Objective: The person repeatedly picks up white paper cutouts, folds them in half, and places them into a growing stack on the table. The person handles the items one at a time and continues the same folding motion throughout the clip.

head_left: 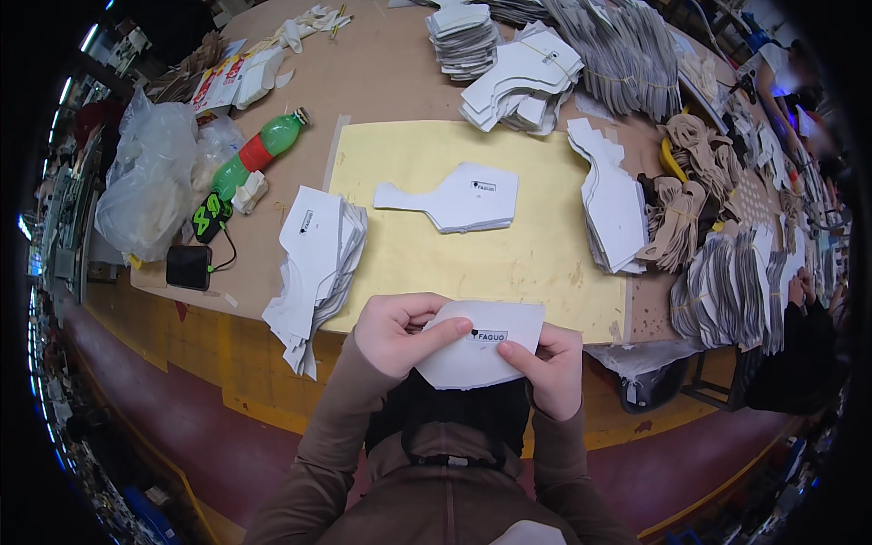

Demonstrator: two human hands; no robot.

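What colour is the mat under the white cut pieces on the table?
Pale yellow mat, seen in the head view.

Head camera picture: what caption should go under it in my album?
Left hand and right hand hold a white cut-out paper piece over a yellow mat among stacked white pieces.

white cut piece's lower edge — behind fingers

White die-cut paper pieces lie on a yellow cutting mat, between paper stacks left and right.
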